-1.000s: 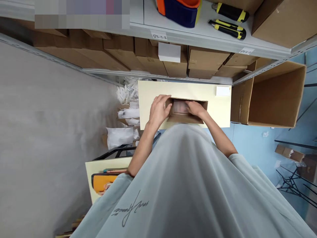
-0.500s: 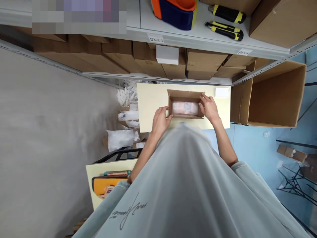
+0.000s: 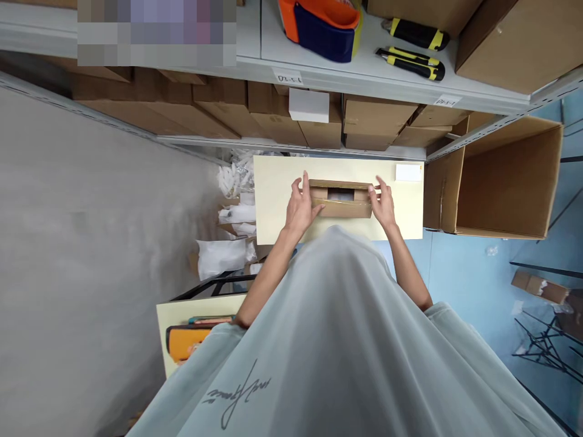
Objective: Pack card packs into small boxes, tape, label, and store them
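Note:
A small cardboard box [image 3: 341,210] sits on the pale yellow tabletop [image 3: 277,200] in front of me. Its short side flaps are folded inward, and the long flaps lean in partway. Through the gap in the middle, a bit of the wrapped contents [image 3: 341,194] shows greyish. My left hand [image 3: 299,204] is at the box's left end, fingers spread, with the thumb on the near flap. At the right end my right hand [image 3: 383,204] has its fingers apart and its thumb touching the box's far right corner.
A white card or small box [image 3: 409,172] lies at the table's right corner. Beyond stands a shelf with cardboard boxes [image 3: 380,115], utility knives [image 3: 412,64] and an orange and blue tape dispenser [image 3: 323,33]. A large open carton [image 3: 505,182] stands right; white packaging [image 3: 221,258] is left.
The box's side flaps have gone from upright to folded in, and the long flaps have come inward, covering most of the pink wrapped contents. Both hands have shifted slightly at the box's ends.

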The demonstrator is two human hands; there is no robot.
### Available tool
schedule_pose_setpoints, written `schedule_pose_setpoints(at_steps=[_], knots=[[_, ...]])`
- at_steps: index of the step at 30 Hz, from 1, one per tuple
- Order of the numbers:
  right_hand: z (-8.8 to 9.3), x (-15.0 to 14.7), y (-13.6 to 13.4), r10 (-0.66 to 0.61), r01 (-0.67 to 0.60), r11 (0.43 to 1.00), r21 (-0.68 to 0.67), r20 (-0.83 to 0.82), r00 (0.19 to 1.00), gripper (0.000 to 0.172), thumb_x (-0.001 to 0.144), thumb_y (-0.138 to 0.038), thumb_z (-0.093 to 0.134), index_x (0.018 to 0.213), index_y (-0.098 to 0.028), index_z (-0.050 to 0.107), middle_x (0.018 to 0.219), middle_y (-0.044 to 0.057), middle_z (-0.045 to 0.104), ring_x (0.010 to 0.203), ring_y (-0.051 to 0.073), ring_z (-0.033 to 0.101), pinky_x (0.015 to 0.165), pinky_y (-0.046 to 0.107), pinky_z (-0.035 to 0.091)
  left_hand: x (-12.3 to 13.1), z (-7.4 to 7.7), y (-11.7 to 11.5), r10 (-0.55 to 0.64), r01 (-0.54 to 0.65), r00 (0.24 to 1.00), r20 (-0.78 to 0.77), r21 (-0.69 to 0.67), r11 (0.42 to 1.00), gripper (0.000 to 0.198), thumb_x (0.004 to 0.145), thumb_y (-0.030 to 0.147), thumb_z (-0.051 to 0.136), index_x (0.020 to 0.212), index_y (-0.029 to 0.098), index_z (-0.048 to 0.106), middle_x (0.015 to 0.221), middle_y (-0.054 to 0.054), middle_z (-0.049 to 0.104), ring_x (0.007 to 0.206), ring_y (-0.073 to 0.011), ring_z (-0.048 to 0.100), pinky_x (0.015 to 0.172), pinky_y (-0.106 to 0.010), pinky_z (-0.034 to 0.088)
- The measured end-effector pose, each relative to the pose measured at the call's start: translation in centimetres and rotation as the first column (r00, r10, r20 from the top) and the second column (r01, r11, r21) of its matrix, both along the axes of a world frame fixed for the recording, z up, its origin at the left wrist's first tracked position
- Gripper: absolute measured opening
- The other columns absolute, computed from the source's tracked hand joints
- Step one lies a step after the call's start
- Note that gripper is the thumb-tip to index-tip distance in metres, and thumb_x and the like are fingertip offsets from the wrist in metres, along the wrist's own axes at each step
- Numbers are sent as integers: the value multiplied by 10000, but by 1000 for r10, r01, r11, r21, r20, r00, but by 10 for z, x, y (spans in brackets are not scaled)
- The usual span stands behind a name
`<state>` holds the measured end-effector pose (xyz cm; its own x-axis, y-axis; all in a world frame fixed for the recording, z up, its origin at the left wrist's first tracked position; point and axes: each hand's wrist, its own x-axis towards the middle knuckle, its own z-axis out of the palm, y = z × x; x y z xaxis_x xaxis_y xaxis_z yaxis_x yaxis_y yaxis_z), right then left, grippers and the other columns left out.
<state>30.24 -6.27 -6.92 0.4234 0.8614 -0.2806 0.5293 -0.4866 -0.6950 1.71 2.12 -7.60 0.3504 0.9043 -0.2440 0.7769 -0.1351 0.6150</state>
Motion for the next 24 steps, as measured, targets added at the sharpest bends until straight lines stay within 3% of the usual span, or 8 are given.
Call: schedule_pose_setpoints(at_steps=[3, 6, 12, 16, 20, 24], knots=[[-3, 5, -9, 29, -29, 1000, -12, 21, 999, 535, 1164, -626, 526, 1332, -198, 799, 1460, 194, 674, 1298, 292, 743, 1163, 455, 643, -2, -6, 6, -52, 51, 998, 28, 20, 998, 630, 959, 242, 883, 1556, 238, 682, 1836, -220, 441, 1681, -442, 519, 1373, -581, 490], [-8, 1, -15, 63, -62, 994, -85, 8, 998, 348, 1110, -481, 628, 1253, -207, 789, 1456, 189, 716, 1307, 314, 747, 1217, 489, 607, -4, -14, 5, -10, 14, 998, 54, -63, 998, 291, 1017, 287, 820, 1301, 243, 772, 1837, -197, 447, 1657, -416, 546, 1360, -552, 499], [-14, -11, -12, -26, 17, 977, -211, -41, 999, 233, 1101, -385, 593, 1263, -272, 715, 1315, 85, 847, 1109, 292, 809, 1070, 421, 617, -3, -30, 0, 105, -79, 985, 140, -178, 981, 236, 1095, 308, 662, 1312, 240, 726, 1542, -135, 751, 1384, -294, 721, 1236, -419, 552], [-11, -9, -4, -39, 33, 966, -255, -16, 999, 174, 1066, -361, 625, 1186, -287, 728, 1332, 81, 861, 1047, 280, 808, 1035, 410, 607, 2, -35, 7, 160, -131, 975, 156, -186, 974, 196, 1075, 301, 655, 1216, 224, 767, 1475, -135, 776, 1310, -281, 741, 1195, -401, 560], [-5, -7, 7, -56, 54, 971, -233, -1, 998, 130, 1039, -345, 643, 1113, -279, 727, 1378, 93, 863, 1072, 286, 819, 1072, 425, 606, 7, -28, 20, 241, -209, 965, 108, -246, 947, 119, 1020, 300, 734, 1121, 248, 770, 1431, -103, 807, 1243, -298, 779, 1167, -428, 587], [3, -14, 21, -93, 93, 987, -129, 3, 996, 183, 1040, -385, 663, 1185, -286, 715, 1389, 84, 867, 1157, 293, 846, 1099, 422, 623, 7, -13, 35, 346, -306, 922, 174, -220, 926, 265, 974, 285, 798, 1226, 261, 719, 1488, -94, 781, 1257, -313, 811, 1096, -424, 632]])
